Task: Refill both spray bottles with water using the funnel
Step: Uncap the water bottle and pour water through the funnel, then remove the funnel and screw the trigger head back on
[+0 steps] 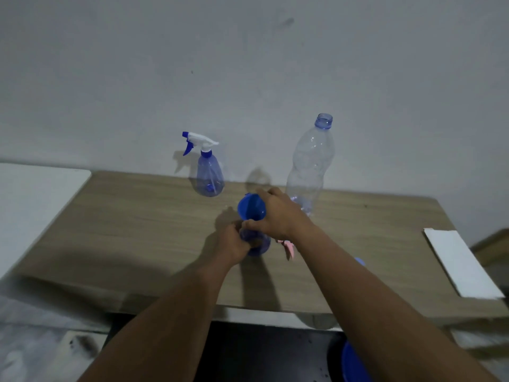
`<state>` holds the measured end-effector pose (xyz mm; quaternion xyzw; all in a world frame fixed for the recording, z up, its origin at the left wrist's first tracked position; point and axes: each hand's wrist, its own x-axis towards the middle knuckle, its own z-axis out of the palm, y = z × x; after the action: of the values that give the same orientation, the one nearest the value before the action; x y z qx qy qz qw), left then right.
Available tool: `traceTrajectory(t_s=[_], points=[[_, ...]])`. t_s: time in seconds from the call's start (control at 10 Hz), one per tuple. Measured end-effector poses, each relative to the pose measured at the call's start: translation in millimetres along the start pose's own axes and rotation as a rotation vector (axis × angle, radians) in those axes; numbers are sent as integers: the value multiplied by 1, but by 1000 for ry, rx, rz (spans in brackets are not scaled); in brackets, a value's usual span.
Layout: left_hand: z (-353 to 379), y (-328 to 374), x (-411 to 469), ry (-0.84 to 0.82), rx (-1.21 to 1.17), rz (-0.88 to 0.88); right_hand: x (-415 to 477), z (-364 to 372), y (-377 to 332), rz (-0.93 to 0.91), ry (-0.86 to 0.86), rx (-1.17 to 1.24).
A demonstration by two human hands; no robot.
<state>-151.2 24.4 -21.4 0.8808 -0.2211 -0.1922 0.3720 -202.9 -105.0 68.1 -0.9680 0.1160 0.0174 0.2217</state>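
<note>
The left hand [232,241] is wrapped around the neck of one blue spray bottle [257,245] standing near the middle of the wooden table [124,230], its trigger head off. The right hand [276,213] grips the rim of the single blue funnel [251,206], which sits in that bottle's mouth. A pink object [289,248], partly hidden under the right wrist, lies just beside the bottle. Farther back, near the wall, stands a second spray bottle [209,172] with its white and blue trigger head on. To its right stands one tall clear plastic bottle [309,164], uncapped. One white sheet [460,261] lies at the table's right edge.
</note>
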Motion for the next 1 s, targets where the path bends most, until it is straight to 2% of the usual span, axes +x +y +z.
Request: traceTrajectory(t_s=[0.2,0.5,0.7,0.9,1.0], points=[[-12,20,-18,-9,-135,-134,-1,-5,-2,47,12,27],[-9,20,-17,-8,-180,-55,-16,-22,-2,136,27,194],[-4,9,-7,-12,-87,-55,-41,-24,11,211,192,380],[1,-1,-2,8,-54,-2,-67,9,33,265,360,535],[2,-6,-1,20,-70,22,-82,38,44,303,345,587]])
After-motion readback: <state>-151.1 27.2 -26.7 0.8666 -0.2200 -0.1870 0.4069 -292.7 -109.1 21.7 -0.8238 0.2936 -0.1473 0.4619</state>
